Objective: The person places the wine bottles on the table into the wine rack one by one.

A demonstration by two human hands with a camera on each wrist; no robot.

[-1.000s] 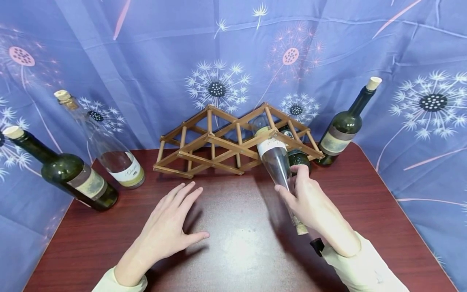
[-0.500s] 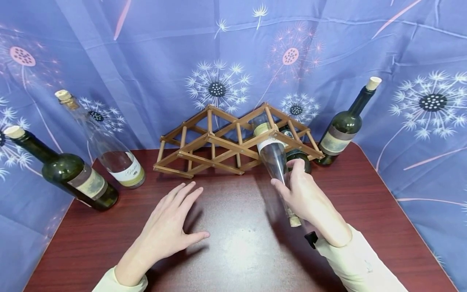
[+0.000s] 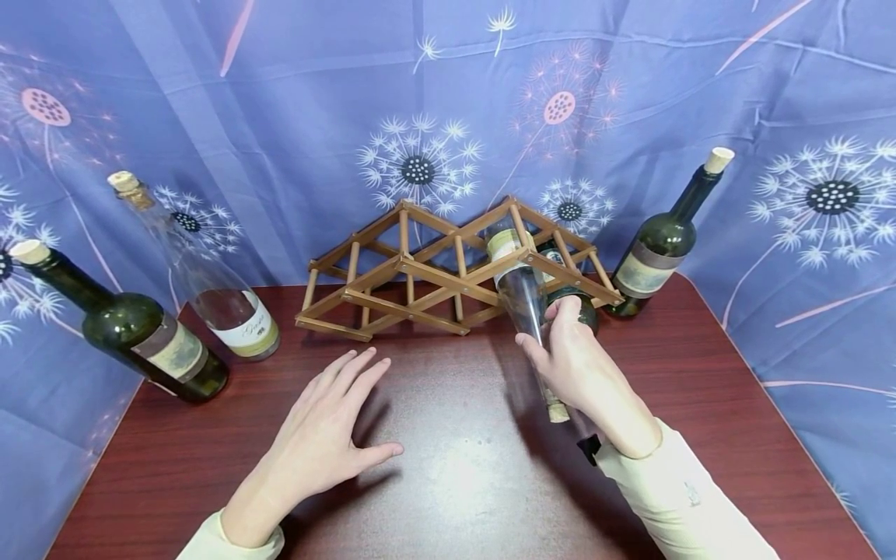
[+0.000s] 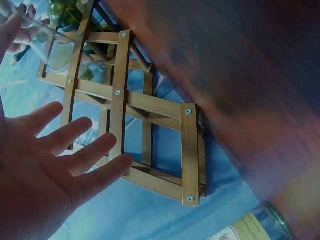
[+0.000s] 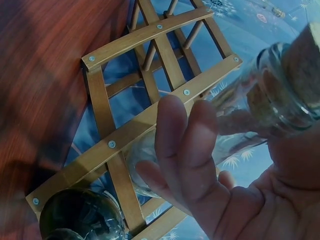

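My right hand [image 3: 584, 362] grips a clear glass wine bottle [image 3: 519, 299] by its neck. Its base end sits inside an upper right opening of the wooden wine rack [image 3: 427, 307], and its corked neck [image 5: 270, 90] slants down toward me. Beside it a dark green bottle [image 3: 575, 299] lies in a lower right opening of the rack, partly hidden by the fingers. My left hand [image 3: 318, 439] hovers over the table in front of the rack, fingers spread and holding nothing; in the left wrist view its palm [image 4: 40, 175] shows bare.
On the left stand a corked green bottle [image 3: 150, 342] and a clear corked bottle [image 3: 224, 303]. Another corked green bottle [image 3: 651, 257] stands right of the rack. A patterned blue cloth [image 3: 294, 117] hangs behind the dark red table [image 3: 420, 404].
My right hand has moved forward and slightly left, sliding the clear bottle deeper into the rack opening. My left hand has stayed in place.
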